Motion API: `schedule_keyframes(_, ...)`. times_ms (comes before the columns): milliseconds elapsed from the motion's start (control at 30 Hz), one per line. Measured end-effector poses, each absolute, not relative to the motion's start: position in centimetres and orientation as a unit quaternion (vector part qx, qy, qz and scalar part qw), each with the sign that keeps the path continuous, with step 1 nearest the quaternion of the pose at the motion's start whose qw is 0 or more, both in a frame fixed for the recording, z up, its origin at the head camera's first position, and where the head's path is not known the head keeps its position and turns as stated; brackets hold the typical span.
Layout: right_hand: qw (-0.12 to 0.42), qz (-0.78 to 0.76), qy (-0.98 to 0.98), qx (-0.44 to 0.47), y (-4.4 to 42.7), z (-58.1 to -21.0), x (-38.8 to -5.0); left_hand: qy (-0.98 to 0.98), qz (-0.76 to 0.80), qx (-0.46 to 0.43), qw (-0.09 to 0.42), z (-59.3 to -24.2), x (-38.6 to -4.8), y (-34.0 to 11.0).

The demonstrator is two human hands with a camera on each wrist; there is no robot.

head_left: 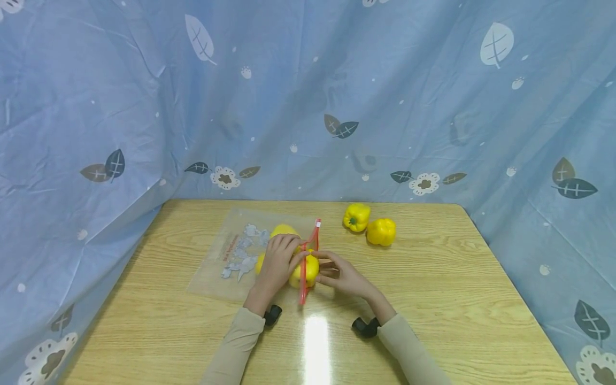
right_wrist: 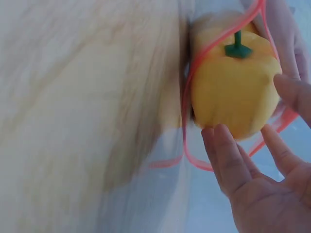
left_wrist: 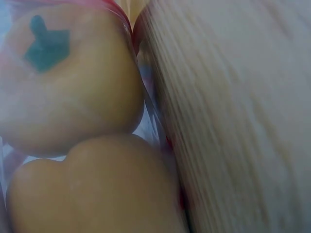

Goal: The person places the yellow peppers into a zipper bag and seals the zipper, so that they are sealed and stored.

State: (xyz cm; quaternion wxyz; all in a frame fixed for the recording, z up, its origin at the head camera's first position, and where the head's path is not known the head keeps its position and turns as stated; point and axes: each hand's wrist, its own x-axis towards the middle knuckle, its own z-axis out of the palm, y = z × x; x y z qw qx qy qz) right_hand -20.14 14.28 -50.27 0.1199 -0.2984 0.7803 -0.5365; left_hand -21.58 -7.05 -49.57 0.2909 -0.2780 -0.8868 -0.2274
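Right hand (head_left: pixel 346 275), fingers spread, touches lobed yellow pepper (right_wrist: pixel 233 97) in mouth of translucent, red-edged plastic bag (head_left: pixel 212 278). Left hand (head_left: pixel 278 262): finger hold obscured, cannot tell.

Beige sleeves (head_left: pixel 239 342), 2 black wrist cameras (head_left: pixel 366 328)

Bright, even light fills the head view, where we see a white streak of glare (head_left: pixel 316 350) burning out the worktop (head_left: pixel 457 299) toward the middle of its near edge; we cannot pinpoint its source. Soft shadow darkens the surface beside the right sleeve (head_left: pixel 409 345), and gentle shading marks folds in the blue curtain (head_left: pixel 293 80) beyond the far edge. Dimmer and hazier, the left wrist view gives us a yellow pepper (left_wrist: pixel 97 97) veiled by the clear bag (head_left: pixel 212 280), the wood grain smeared into streaks. The right wrist view looks cool and washed out to us, its grain blurred, the right hand (right_wrist: pixel 265 194) softly focused.
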Motion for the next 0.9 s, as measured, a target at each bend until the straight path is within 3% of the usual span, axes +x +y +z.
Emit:
schedule_keyframes(300, 0.133, -0.57, 0.753, -0.299, 14.7, -48.2, -19.4, -0.892, -0.228, -0.272, 0.28, -49.6, -21.6, -7.0)
schedule_keyframes(600, 0.162, -0.602, 0.72, -0.305, 14.6, -48.5, -19.4, -0.893, -0.218, -0.273, 0.285, -49.5, -21.6, -7.1)
schedule_keyframes(900, 0.15, -0.599, 0.718, -0.321, 13.9, -49.2, -19.4, -0.897, -0.221, -0.265, 0.276, -49.5, -21.5, -7.0)
